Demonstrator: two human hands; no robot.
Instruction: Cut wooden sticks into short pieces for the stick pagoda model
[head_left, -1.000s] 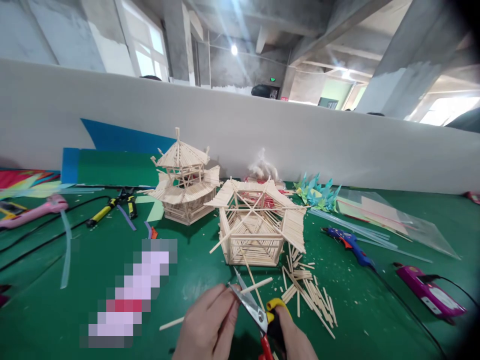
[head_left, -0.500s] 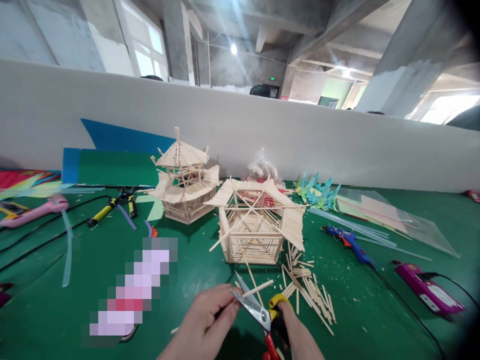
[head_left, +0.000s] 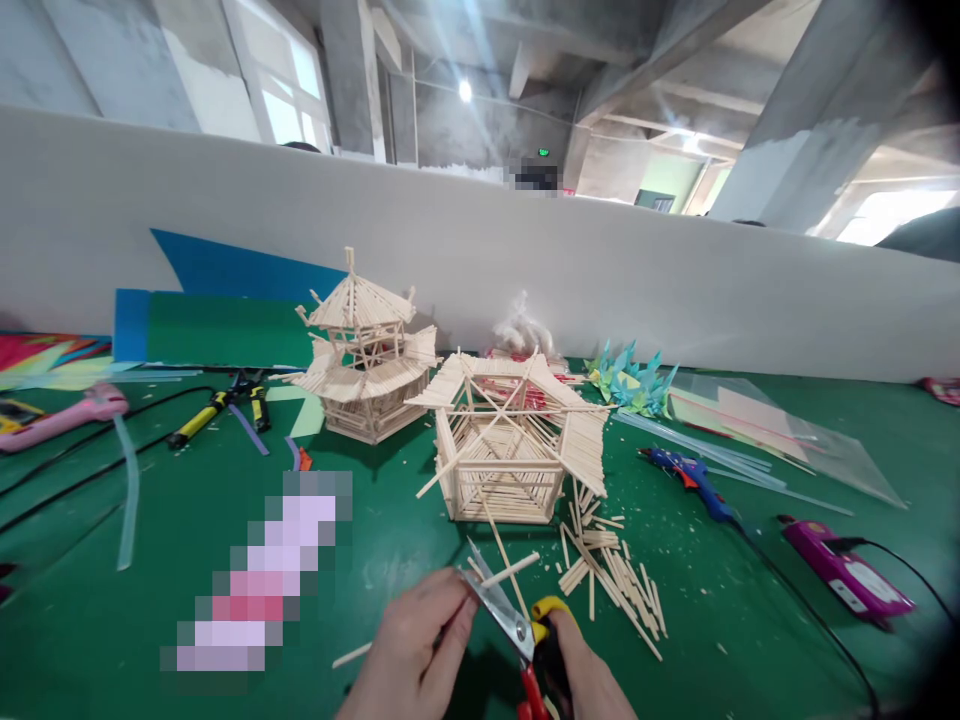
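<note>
My left hand point(head_left: 421, 640) pinches a thin wooden stick point(head_left: 519, 568) between thumb and fingers. The stick's far end sticks out to the right, past the scissor blades. My right hand point(head_left: 589, 665) grips scissors point(head_left: 504, 612) with yellow, red and black handles, its fingers in the loops. Their blades lie across the stick close to my left fingertips. Just beyond both hands stands a half-roofed pavilion model point(head_left: 510, 490) built of sticks. A loose stick point(head_left: 501, 540) leans from its front edge toward the scissors. Cut sticks point(head_left: 611, 565) are strewn to the right.
A taller stick pagoda point(head_left: 367, 385) stands behind to the left. To the right lie a blue glue gun point(head_left: 694, 482) and a purple corded device point(head_left: 844, 570). Pliers point(head_left: 217, 410) and a pink glue gun point(head_left: 67, 420) are at left. A white partition point(head_left: 675, 270) backs the green table.
The scissor blades have come closer together on the stick. Both hands stay in nearly the same place, and the whole view has shifted slightly.
</note>
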